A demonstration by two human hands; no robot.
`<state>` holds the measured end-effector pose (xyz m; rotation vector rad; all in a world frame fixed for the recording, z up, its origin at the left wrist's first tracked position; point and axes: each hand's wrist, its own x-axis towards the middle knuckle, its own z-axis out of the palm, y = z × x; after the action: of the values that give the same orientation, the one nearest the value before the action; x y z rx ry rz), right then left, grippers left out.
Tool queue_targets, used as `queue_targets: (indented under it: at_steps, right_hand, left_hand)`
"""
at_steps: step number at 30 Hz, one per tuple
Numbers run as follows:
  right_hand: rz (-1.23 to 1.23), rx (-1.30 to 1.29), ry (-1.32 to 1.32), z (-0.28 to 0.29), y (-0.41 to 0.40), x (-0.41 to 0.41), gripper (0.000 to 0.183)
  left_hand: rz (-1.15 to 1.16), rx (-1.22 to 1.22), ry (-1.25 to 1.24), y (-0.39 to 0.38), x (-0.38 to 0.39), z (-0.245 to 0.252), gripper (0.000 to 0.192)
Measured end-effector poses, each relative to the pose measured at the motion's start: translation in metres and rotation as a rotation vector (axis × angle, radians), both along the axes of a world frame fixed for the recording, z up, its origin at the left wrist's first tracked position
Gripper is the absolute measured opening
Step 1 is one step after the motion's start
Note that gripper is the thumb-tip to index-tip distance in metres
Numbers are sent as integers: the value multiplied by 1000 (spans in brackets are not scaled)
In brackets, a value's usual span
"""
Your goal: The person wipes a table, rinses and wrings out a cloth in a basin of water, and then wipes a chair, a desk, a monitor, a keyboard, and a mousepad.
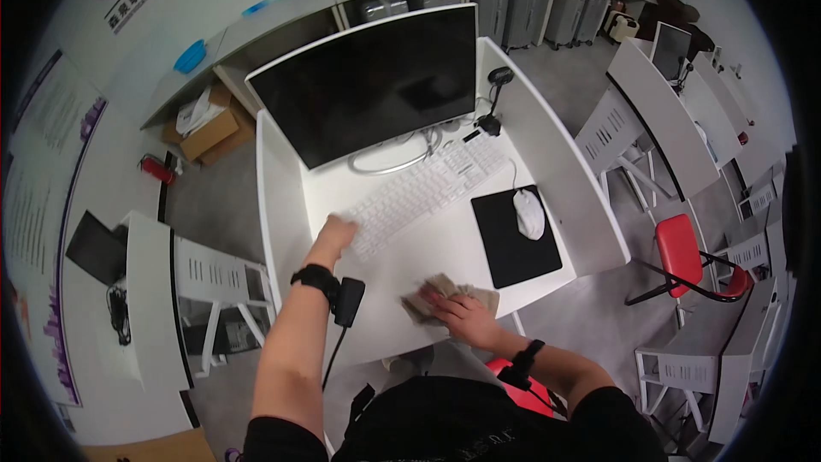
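Note:
My left hand [338,235] grips the left end of a white keyboard [423,189]; both are blurred, and the fingers are partly hidden. The keyboard lies at a slant across the white desk [385,289], below a large monitor [372,83] with a dark screen. Near the desk's front edge, my right hand [468,321] presses on a crumpled brown-grey cloth [420,311], its fingers spread over the folds. Further right, a white mouse [529,215] sits on a black mouse pad [494,247].
Upright panels flank the desk, including the right partition [551,141]. A black webcam on a stand [494,102] is at the back right corner. Cables hang from both wrist straps. A red chair [680,256] and other desks stand to the right; a fire extinguisher [156,169] is at left.

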<state>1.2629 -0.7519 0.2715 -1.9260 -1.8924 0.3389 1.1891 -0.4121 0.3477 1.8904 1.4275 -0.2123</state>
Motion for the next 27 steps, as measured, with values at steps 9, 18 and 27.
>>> queue_targets:
  at_steps: [9, 18, 27]
  right_hand:
    - [-188, -55, 654, 48, -25, 59, 33]
    - [-207, -95, 833, 98, -49, 90, 32]
    - [-560, 102, 1019, 180, -56, 141, 38]
  left_hand:
    - [527, -355, -292, -2, 10, -52, 60]
    - [495, -599, -439, -64, -6, -18, 49]
    - [133, -1194, -522, -197, -12, 0, 59]
